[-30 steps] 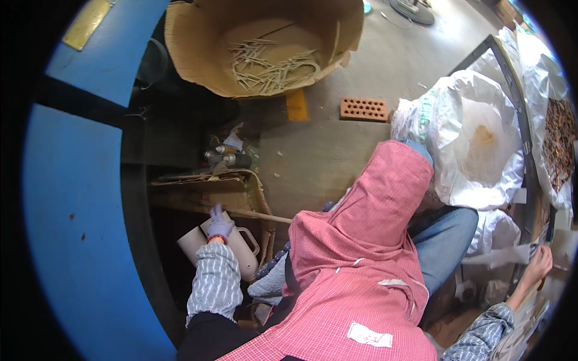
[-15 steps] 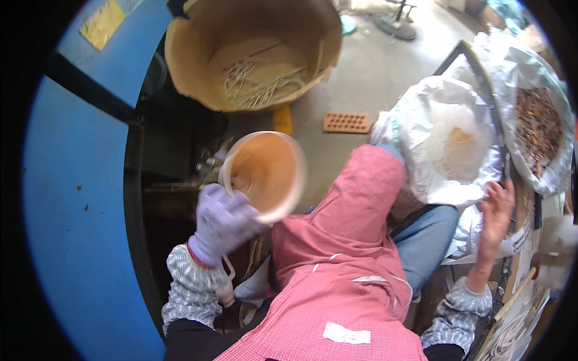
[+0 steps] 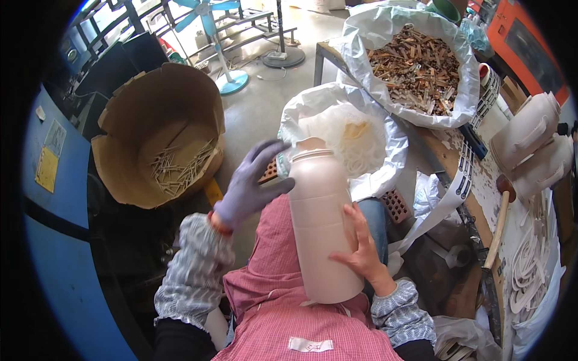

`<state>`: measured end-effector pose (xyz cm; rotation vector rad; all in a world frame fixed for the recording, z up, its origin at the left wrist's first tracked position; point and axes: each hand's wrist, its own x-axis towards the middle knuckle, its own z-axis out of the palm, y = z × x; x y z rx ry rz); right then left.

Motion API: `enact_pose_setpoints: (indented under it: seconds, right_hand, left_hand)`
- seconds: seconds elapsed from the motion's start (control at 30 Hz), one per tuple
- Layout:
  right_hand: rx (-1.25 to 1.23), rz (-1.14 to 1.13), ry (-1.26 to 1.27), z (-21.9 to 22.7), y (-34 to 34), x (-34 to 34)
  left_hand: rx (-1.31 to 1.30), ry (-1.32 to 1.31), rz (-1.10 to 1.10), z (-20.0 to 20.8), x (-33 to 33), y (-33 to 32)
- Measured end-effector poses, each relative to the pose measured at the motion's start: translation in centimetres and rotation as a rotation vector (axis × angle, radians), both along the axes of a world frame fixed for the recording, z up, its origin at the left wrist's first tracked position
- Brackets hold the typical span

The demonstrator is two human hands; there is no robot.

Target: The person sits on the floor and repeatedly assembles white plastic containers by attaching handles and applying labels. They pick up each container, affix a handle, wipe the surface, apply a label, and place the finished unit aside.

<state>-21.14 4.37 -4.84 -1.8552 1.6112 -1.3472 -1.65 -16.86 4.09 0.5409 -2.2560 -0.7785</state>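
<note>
A pale pink plastic bottle (image 3: 319, 234) stands slightly tilted on my lap, its neck pointing away from me. Ragged extra plastic (image 3: 311, 144) sticks up from the neck. My bare right hand (image 3: 362, 249) holds the bottle's right side, thumb across its front and fingers along its wall. My left hand (image 3: 253, 180), in a lavender glove, is open beside the bottle's shoulder; its thumb and fingers are spread around the upper left side. From this angle I cannot tell whether the glove touches the bottle. A pink checked apron (image 3: 265, 253) lies under the bottle.
Thin sticks lie in a large cardboard drum (image 3: 114, 174). Ahead is a white bag (image 3: 394, 135) of translucent rings, with a bag (image 3: 355, 36) of brown scraps behind it. On the right-hand bench (image 3: 512, 240) are a mallet (image 3: 498, 222), pale bottles (image 3: 527, 132) and plastic strips (image 3: 530, 277).
My left hand no longer grips the wide-mouthed pale container at the left. My right hand has come from the bag's edge onto a bottle on my lap. The view has shifted.
</note>
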Motion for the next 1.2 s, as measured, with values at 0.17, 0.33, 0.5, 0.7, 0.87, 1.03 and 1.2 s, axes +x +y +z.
enact_pose_setpoints:
  seconds: [0.17, 0.33, 0.5, 0.7, 0.87, 1.03, 1.2]
  right_hand:
    - [-0.009, -0.079, -0.31, 1.8, -0.6, 0.9]
    - [0.164, -0.244, -0.691, 4.6, -2.7, 2.2]
    - [0.189, -0.284, -0.64, 4.9, -4.5, 3.4]
    - [0.207, -0.3, -0.777, 4.7, -4.8, 4.8]
    - [0.18, -0.34, -0.788, 4.4, -4.9, 5.0]
    - [0.137, -0.397, -0.552, 3.7, -4.6, 4.5]
    - [0.164, -0.394, -0.234, 3.8, -4.4, 3.3]
  left_hand:
    - [0.847, 0.067, -0.234, -4.9, -4.3, -5.1]
    - [0.421, -0.043, -0.035, -2.2, -4.7, -2.9]
    - [0.28, 0.012, -0.159, -2.8, -2.0, -2.8]
    - [0.158, -0.013, -0.209, -3.4, 0.3, -2.7]
    - [-0.025, -0.114, -0.159, -2.0, 0.6, -1.7]
    - [-0.106, -0.202, -0.117, -1.2, 0.0, -0.6]
    - [0.067, -0.114, -0.195, 0.6, 0.0, -0.3]
